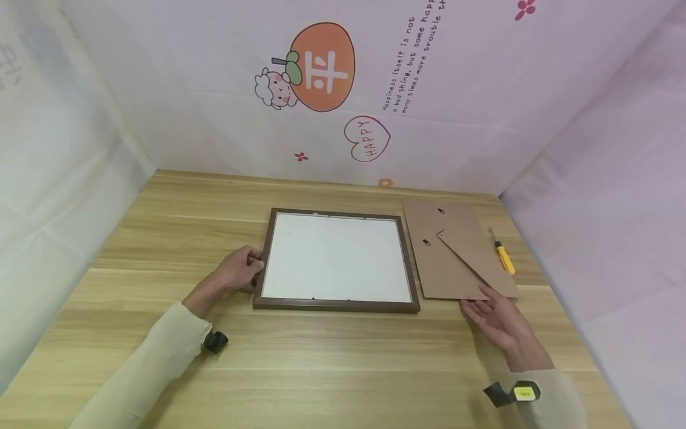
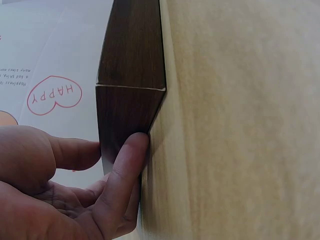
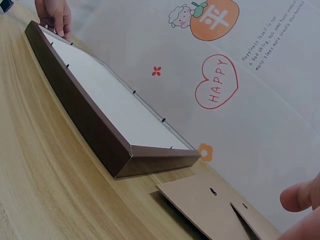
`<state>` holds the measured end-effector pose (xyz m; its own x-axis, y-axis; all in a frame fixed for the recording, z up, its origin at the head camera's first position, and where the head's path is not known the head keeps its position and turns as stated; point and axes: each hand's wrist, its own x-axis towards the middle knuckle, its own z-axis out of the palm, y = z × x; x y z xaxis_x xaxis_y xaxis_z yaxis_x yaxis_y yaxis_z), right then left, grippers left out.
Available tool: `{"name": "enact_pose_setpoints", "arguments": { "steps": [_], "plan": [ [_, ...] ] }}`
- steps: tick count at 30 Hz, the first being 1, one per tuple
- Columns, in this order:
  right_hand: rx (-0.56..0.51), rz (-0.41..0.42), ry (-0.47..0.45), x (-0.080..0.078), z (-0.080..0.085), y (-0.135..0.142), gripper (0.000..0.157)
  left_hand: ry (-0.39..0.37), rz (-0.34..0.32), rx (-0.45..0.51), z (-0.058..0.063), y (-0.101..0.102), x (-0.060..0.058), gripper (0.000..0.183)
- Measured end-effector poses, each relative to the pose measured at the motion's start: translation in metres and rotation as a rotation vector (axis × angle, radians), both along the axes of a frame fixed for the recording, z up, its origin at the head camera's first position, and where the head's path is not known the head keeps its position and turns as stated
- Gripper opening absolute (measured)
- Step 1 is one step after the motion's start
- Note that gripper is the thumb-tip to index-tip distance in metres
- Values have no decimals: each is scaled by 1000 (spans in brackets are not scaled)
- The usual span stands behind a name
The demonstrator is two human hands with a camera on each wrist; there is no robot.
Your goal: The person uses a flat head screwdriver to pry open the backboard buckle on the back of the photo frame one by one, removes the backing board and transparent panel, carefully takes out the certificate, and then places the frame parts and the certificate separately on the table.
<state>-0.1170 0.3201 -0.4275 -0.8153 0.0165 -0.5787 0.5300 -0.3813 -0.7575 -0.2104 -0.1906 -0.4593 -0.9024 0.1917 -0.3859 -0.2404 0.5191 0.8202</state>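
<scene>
A dark brown picture frame (image 1: 336,304) lies on the table with a white sheet (image 1: 337,256) inside it and small black tabs along its inner edges. At its left side, my left hand (image 1: 241,269) holds the frame's edge, thumb at the top and fingers against the outer side, as the left wrist view shows closely. To the right lies a brown backing board (image 1: 445,274) with a stand leg and two small black hangers. My right hand (image 1: 501,319) pinches its near edge, thumb above and fingers at the underside. In the right wrist view, the board's near corner sits slightly off the table.
A screwdriver (image 1: 504,257) with a yellow handle lies right of the board, close to the table's right edge. White printed sheeting (image 1: 225,107) rises behind the wooden table (image 1: 300,369) and along both sides.
</scene>
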Motion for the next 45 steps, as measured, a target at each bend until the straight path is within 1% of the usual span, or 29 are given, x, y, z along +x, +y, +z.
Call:
{"name": "enact_pose_setpoints", "arguments": {
  "steps": [4, 6, 10, 12, 15, 19, 22, 25, 28, 30, 34, 37, 41, 43, 45],
  "plan": [
    [0, -21, -8, 1, 3, -2, 79, 2, -3, 0, 1, 0, 1, 39],
    [10, -16, -7, 1, 4, -2, 84, 4, -5, -1, 2, 1, 2, 39],
    [33, 6, 1, 2, 6, -5, 86, 3, 1, -3, 4, 1, 3, 39],
    [35, 23, 14, 1, 6, -7, 83, 2, 5, -7, 4, 1, 3, 39],
    [56, 67, 42, -1, 4, -10, 75, 3, 7, -9, 3, 2, 3, 40],
    [151, 154, 95, -6, -1, -16, 70, 4, 9, -21, 3, 2, 2, 41],
    [231, 209, 146, -9, -5, -23, 70, 4, 6, -30, 5, 2, 3, 43],
    [275, 253, 196, -12, -7, -34, 66, 9, 2, -32, 6, 1, 4, 45],
    [315, 299, 218, -17, -10, -46, 64, 18, -2, -38, 5, 1, 4, 46],
    [341, 330, 209, -20, -12, -53, 64, 22, -4, -39, 4, 1, 4, 46],
    [398, 357, 184, -25, -14, -66, 61, 28, -4, -38, 3, 0, 4, 45],
    [431, 359, 189, -29, -16, -73, 60, 29, -5, -34, 3, 1, 4, 45],
    [501, 389, 242, -34, -20, -80, 57, 25, -5, -35, 2, 1, 3, 45],
    [570, 422, 277, -36, -23, -84, 55, 26, -5, -43, 1, 1, 3, 45],
    [659, 458, 330, -39, -27, -88, 52, 29, -5, -50, 0, 1, 3, 45]
  ]
}}
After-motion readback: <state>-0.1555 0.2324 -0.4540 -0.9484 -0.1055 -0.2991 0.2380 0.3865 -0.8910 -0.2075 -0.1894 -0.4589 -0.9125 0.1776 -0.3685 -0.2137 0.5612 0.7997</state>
